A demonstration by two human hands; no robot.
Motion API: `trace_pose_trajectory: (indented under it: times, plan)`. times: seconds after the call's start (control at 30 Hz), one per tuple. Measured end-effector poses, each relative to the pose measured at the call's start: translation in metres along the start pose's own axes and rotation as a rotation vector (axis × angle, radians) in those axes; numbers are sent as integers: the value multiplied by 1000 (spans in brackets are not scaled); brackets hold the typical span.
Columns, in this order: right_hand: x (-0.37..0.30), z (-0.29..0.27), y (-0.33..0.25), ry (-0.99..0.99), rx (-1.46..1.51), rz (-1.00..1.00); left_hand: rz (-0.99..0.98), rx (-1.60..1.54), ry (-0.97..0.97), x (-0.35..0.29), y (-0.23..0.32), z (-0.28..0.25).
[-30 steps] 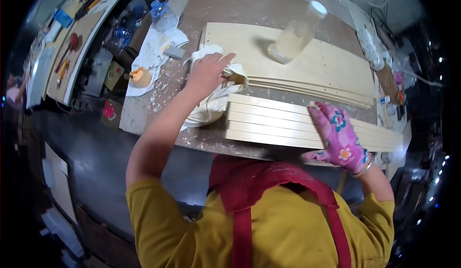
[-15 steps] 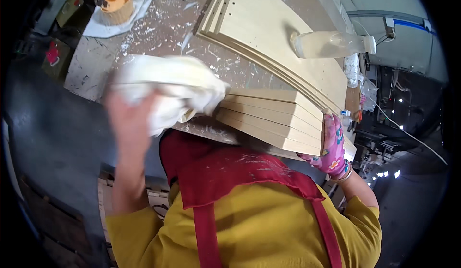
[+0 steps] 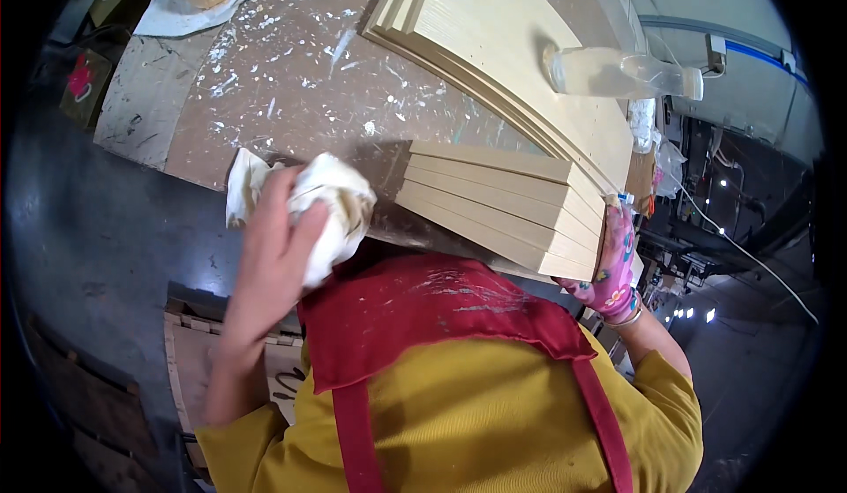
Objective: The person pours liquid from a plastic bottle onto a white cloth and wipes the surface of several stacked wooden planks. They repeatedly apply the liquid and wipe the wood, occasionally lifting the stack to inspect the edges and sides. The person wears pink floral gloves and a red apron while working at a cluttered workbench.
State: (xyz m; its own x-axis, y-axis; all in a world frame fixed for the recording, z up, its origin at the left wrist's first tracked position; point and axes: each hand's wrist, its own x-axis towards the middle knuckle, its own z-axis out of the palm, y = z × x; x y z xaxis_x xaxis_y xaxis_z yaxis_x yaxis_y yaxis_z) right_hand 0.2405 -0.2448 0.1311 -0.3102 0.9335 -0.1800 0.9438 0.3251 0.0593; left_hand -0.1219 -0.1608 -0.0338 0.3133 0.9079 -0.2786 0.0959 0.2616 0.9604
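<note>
Left hand [image 3: 272, 259] clutches white cloth [image 3: 335, 206], left of board stack [image 3: 481, 202]; gloved right hand [image 3: 610, 268] at stack's right end, grip unclear. Best: brace stack, fold cloth flat.

- Shows the paint-flecked surface [image 3: 291, 78] and wide pale panels [image 3: 520, 34] brightly and clearly.
- Leaves the stacked narrow boards [image 3: 485, 197] duller on the long side, brighter on the right end.
- Casts a soft shadow near the base of the clear bottle [image 3: 609, 74].
- Gleams faintly off the grey floor [image 3: 203, 268].
- Glares in small white lamps [image 3: 710, 316] against the dim right side.
- Looks slightly soft around the left fingers [image 3: 275, 206].
- Bends straight edges toward the black fisheye rim.
</note>
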Motion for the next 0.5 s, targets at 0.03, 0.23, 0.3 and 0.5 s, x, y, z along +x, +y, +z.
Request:
trace_pose_trajectory:
  times: [0.03,0.23,0.3,0.5]
  plan:
    - [-1,1,0,-1,2,4,145,190,-4,10,-9,13]
    - [1,-3,-2,-12,-15,-1,289,139,-46,20,1,91]
    - [7,0,2,8,-13,-6,440,-12,12,14,26,101]
    - [5,0,-2,-5,-31,-5,-27,272,-110,19,4,94]
